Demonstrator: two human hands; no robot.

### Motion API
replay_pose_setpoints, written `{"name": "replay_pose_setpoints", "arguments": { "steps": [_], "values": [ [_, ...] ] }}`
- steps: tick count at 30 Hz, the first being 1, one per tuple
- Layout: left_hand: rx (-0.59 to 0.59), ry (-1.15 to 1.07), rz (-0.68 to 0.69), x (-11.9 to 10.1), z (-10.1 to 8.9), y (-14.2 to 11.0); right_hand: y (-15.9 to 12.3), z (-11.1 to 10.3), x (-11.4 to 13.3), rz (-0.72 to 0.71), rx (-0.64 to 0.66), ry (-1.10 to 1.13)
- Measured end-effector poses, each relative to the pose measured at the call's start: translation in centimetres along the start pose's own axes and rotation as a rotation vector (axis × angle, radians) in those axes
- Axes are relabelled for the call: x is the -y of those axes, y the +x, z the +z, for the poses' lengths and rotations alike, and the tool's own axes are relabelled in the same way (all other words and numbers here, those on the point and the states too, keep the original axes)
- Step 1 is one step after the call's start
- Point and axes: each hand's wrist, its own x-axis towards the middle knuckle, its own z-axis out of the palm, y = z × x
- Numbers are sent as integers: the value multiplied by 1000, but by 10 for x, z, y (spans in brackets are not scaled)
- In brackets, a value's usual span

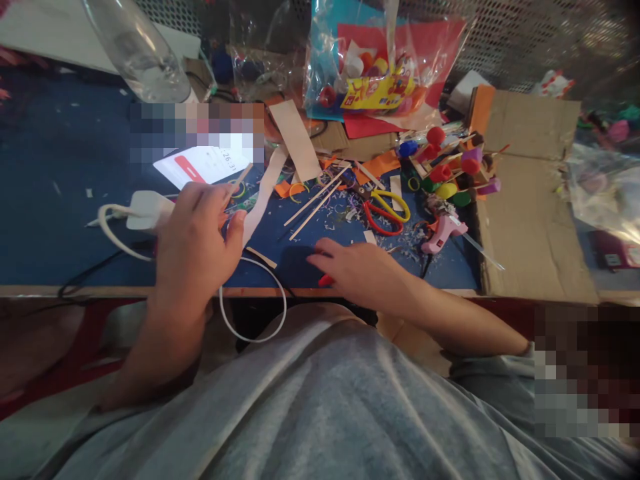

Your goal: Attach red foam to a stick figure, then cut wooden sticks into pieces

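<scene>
My left hand [197, 237] is raised above the table beside the lit phone [200, 163]. Its fingers are bent around a thin wooden stick [245, 176] whose end sticks out past the fingertips; the thumb stands a little apart. Near the table's front edge, my right hand [357, 270] is curled palm down over a small red object [326, 280], mostly hidden beneath it. A short wooden strip [261, 257] lies between the hands. Two thin sticks [315, 210] and scissors with red and yellow handles [383, 210] lie beyond my right hand.
A pink glue gun [444, 233] lies at right, by colourful foam pieces [445, 163] and cardboard [530, 200]. A clear bottle [145, 53] and a plastic bag of craft supplies [380, 73] stand behind. A white cable [285, 300] loops over the front edge. Paper scraps litter the table.
</scene>
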Motion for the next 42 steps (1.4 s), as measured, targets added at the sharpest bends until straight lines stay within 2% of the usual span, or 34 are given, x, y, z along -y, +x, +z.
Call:
{"name": "replay_pose_setpoints", "arguments": {
  "steps": [2,3,4,6,10,18,24,27,35,42],
  "values": [
    [-39,-54,43,0,1,-3,9,3,15,-126,-42,-15],
    [-20,-81,69,1,1,-5,14,4,21,-179,-56,-22],
    [-57,-105,87,2,2,-7,17,6,25,-219,-71,-23],
    [-43,-133,129,3,3,-11,22,8,31,-265,-101,-17],
    [4,-180,202,5,5,-19,24,12,33,-253,-123,-4],
    [102,-213,209,-4,7,-21,24,12,33,-286,-161,-15],
    [264,-110,162,-2,12,-28,33,14,32,-299,-129,-9],
    [307,-15,135,-1,13,-32,33,15,32,-293,-140,-3],
    [353,13,91,-1,10,-40,29,15,34,-259,-169,-75],
    [316,41,73,0,11,-42,25,0,35,-179,-76,-77]
  ]
}}
